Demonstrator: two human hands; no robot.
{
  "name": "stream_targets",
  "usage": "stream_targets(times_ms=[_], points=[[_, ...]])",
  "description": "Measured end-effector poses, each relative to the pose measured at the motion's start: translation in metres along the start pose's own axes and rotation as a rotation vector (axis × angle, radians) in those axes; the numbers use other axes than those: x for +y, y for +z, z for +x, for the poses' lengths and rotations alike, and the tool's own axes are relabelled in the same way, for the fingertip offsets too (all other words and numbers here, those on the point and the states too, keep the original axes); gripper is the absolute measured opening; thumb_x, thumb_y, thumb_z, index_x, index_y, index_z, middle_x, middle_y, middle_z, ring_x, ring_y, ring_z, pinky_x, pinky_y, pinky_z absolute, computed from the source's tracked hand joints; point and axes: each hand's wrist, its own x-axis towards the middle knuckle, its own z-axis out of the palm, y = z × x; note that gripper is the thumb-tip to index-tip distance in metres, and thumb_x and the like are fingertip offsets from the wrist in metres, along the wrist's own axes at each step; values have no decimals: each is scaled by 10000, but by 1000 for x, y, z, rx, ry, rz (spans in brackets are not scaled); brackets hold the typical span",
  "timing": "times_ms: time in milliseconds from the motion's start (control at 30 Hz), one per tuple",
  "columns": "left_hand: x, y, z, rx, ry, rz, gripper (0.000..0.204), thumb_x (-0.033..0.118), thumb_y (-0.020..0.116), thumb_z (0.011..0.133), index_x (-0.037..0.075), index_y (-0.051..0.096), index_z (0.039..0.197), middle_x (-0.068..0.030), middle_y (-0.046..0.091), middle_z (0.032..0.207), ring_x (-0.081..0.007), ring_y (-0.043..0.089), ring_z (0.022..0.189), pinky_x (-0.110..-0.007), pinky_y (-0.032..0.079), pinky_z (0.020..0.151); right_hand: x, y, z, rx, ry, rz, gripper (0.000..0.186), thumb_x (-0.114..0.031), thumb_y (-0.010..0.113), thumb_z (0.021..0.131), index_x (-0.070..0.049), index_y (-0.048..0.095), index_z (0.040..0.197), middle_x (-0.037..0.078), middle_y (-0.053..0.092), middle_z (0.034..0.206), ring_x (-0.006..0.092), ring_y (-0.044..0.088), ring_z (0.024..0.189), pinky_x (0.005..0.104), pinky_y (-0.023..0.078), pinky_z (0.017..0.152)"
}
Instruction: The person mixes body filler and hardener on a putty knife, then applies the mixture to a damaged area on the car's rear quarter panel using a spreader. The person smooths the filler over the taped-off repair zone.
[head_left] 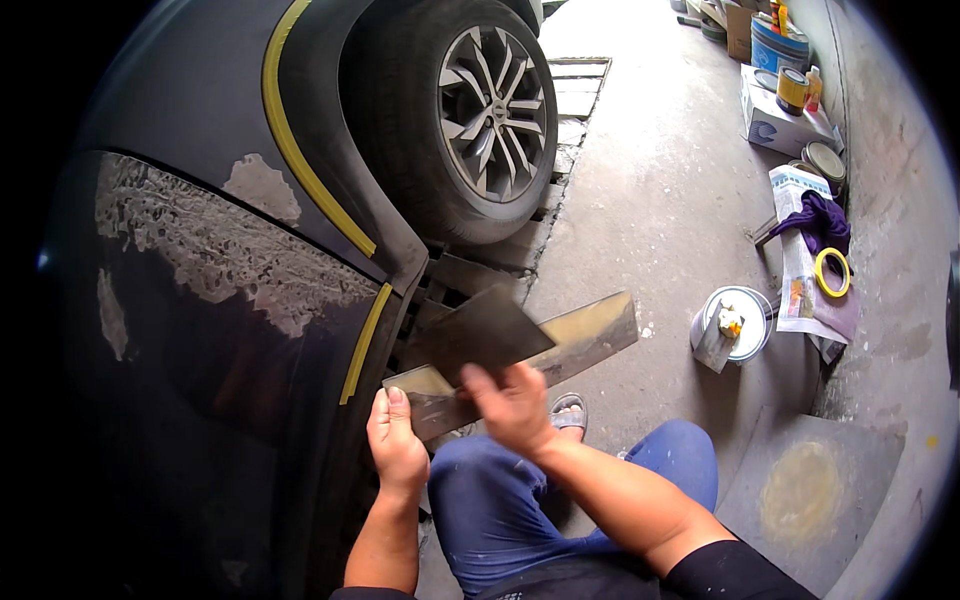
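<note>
Concrete floor (650, 170), dark car (190, 85) on left. Left hand (399, 447): grip clamped on end of long smeared blade (597, 333); right hand (513, 412): grip clamped on dark flat plate (487, 332) overlapping it.

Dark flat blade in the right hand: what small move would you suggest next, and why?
Perhaps slide the dark flat blade along the long board. The right hand holds the blade over it, the left hand holds the board's left end, and tan smears show on its face. Whether blade and board touch is unclear.
</note>
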Motion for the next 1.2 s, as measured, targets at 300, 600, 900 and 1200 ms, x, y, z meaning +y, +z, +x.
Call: stream_targets(times_ms=[300,600,900,1200], points=[[18,-44,8,150,25,-6,228,209,448,1015,23,578,993,-39,629,938,-92,557,846,-256,449,805,62,-140,40,453,281,-278,183,-142,622,900,18,545,855,78,613,783,125,604,612,281,553,539],[27,-72,19,159,10,41,277,244,412,1026,17,572,1024,-55,629,979,-123,559,902,-279,439,855,34,-178,19,460,201,-203,157,-154,602,904,-7,548,905,62,624,833,122,594,684,283,532,613],[21,9,47,-167,42,204,251,215,433,1023,4,569,1018,-34,609,919,-95,546,807,-251,468,757,-22,-257,-38,503,110,-376,273,-249,633,888,0,593,783,67,605,673,118,551,659,304,457,591],[43,269,12,-973,639,646,88,45,514,921,-25,558,950,-156,554,725,-247,548,647,-311,427,598,-133,-313,-153,886,-156,-284,181,-135,580,899,-20,583,1039,28,620,913,95,564,797,266,483,711]])
